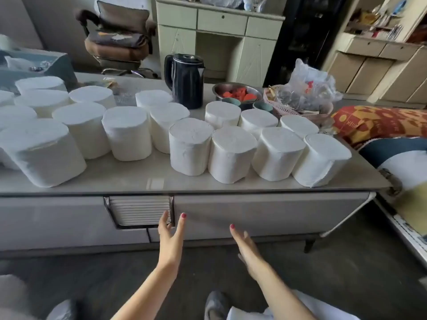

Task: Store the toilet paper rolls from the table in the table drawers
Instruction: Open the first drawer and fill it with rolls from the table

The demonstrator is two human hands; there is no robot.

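- White coreless toilet paper rolls (190, 146) stand upright, crowded across the pale grey desk (129, 179).
- Behind them: a black electric kettle (184, 80), a steel bowl of red pieces (238, 91), and a pink basket with plastic bags (300, 105).
- The grey right drawer front (265, 213) is closed.
- Left hand (171, 241) and right hand (248, 250) reach toward it, fingers released, grasping nothing.

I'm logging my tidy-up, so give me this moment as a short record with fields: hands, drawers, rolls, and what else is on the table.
left hand: open, empty, fingertips at the left edge of the right drawer front
right hand: open, empty, in front of the same drawer front
drawers: right drawer shut; ribbed panel to its left
toilet paper rolls: many, upright on the table, none stored yet
other items: black kettle, metal bowl of red pieces, pink basket with plastic bags
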